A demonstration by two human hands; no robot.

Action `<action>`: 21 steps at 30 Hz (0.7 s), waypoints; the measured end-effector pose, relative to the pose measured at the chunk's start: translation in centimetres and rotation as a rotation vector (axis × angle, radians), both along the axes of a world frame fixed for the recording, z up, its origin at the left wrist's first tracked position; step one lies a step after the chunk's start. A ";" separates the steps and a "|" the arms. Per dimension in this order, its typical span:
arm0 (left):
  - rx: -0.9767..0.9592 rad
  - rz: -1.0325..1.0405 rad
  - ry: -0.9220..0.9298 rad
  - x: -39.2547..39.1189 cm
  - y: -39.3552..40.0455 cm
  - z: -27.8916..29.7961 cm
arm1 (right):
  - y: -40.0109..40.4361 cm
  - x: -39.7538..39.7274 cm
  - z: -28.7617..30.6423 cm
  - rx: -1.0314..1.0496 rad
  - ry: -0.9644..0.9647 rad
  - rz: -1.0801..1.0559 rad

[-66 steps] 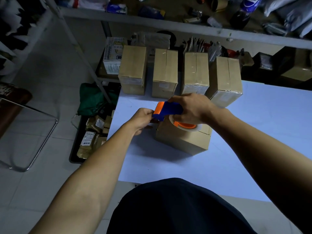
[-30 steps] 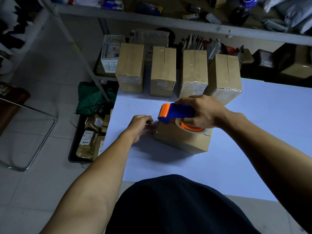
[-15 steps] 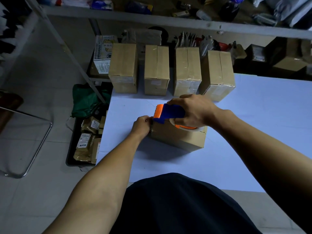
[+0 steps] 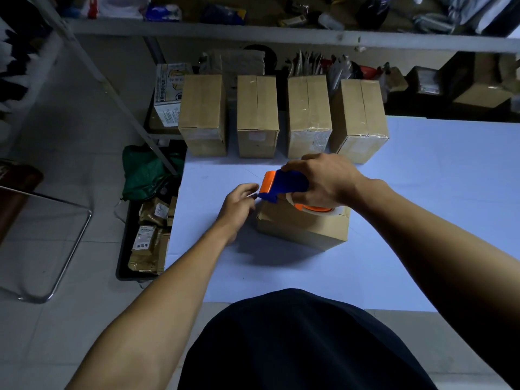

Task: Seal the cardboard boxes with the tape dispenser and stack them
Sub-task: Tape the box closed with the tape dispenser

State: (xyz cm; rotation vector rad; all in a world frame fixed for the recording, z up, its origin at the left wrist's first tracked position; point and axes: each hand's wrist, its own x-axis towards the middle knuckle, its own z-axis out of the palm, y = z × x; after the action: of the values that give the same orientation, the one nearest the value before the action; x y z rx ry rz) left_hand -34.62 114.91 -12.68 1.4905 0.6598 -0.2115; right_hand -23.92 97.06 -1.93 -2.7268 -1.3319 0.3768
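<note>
A small cardboard box (image 4: 304, 232) lies on the pale blue table (image 4: 422, 198) in front of me. My right hand (image 4: 326, 182) grips a blue and orange tape dispenser (image 4: 284, 184) that sits on top of the box, its orange nose over the box's left end. My left hand (image 4: 239, 204) is at that left end, fingers loosely extended, fingertips by the dispenser's nose and the box's top edge. Whether it pinches tape is unclear. Several taped boxes stand in a row at the table's far edge, from the leftmost box (image 4: 202, 114) to the rightmost box (image 4: 360, 116).
On the floor left of the table lie a black tray of brown packages (image 4: 146, 240) and a green bag (image 4: 146, 170). A metal chair frame (image 4: 64, 249) stands further left. A cluttered shelf (image 4: 253, 32) runs behind the box row. My dark-clothed body (image 4: 304, 342) fills the bottom.
My left hand has come off the box's left end, where it was pressed, and its fingers have loosened. The dispenser in my right hand has stayed at the box's left end.
</note>
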 end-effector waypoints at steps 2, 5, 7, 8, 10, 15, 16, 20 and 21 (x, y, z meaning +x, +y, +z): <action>-0.058 -0.201 -0.076 -0.4 0.0 0.7 | 0.0 -0.1 0.1 -0.002 0.005 -0.010; -0.035 -0.313 -0.102 -0.4 -0.9 1.0 | 0.2 -0.4 0.2 -0.011 -0.013 -0.009; 0.021 -0.227 -0.125 0.0 -2.0 0.5 | 0.2 -0.5 0.1 -0.013 -0.028 -0.022; 0.048 -0.173 -0.136 0.1 -2.6 0.3 | 0.3 -0.5 0.1 -0.014 -0.037 -0.025; 0.080 -0.092 -0.160 0.0 -3.3 -0.3 | 0.2 -0.6 0.0 -0.016 -0.051 -0.019; 0.046 -0.076 -0.153 -0.1 -3.4 -0.8 | -0.4 -0.8 0.2 -0.031 -0.064 0.005; 0.050 -0.075 -0.153 -0.1 -3.4 -0.9 | -0.6 -0.8 0.2 -0.035 -0.059 0.007; 0.050 -0.073 -0.165 -0.3 -3.5 -0.9 | -1.3 -1.2 0.4 -0.021 -0.032 -0.010; 0.052 -0.075 -0.165 -0.3 -3.5 -0.9 | -1.5 -1.4 0.5 -0.020 -0.028 -0.016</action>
State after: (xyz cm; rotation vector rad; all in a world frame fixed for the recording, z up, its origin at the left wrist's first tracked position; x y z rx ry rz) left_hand -34.96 111.43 -13.61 1.5651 0.4803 -0.1282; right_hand -25.31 95.60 -1.46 -2.7675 -1.3187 0.3546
